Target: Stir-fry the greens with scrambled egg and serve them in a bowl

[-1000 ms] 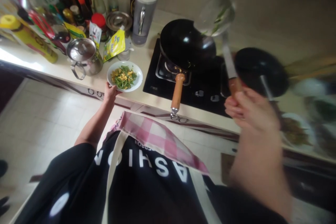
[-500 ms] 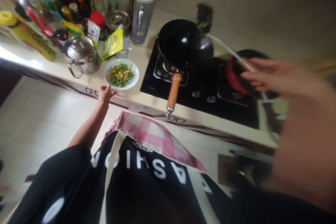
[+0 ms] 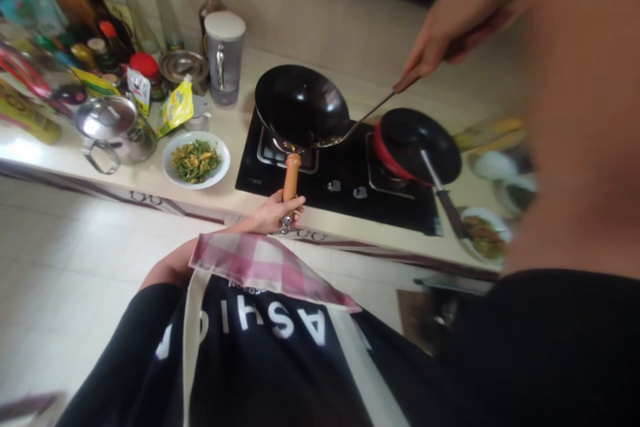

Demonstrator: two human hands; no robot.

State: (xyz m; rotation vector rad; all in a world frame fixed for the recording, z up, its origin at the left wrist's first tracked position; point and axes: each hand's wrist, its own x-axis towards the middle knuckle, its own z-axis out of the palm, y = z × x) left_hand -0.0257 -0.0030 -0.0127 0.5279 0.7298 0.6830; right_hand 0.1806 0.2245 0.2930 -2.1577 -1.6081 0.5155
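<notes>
My left hand (image 3: 274,212) is wrapped round the wooden handle of a black wok (image 3: 300,100), which sits on the left burner. My right hand (image 3: 457,23), high at the right, grips a long-handled spatula (image 3: 373,111). Its head reaches down to the wok's lower right inside, where a few small scraps of food show. To the left of the stove, a white plate (image 3: 169,160) holds cooked green and yellow food (image 3: 197,161).
A red pan (image 3: 400,153) stands on the right burner, and a dark-handled utensil (image 3: 450,210) rests across it. Further right is a plate of food (image 3: 484,237). A steel pot (image 3: 127,137), a lidded jug (image 3: 225,60), seasoning packets and several bottles crowd the counter's left.
My left hand has gone from beside the plate to the wok's handle and closed on it. The spatula has come down from above the wok into it, with my right hand now farther back.
</notes>
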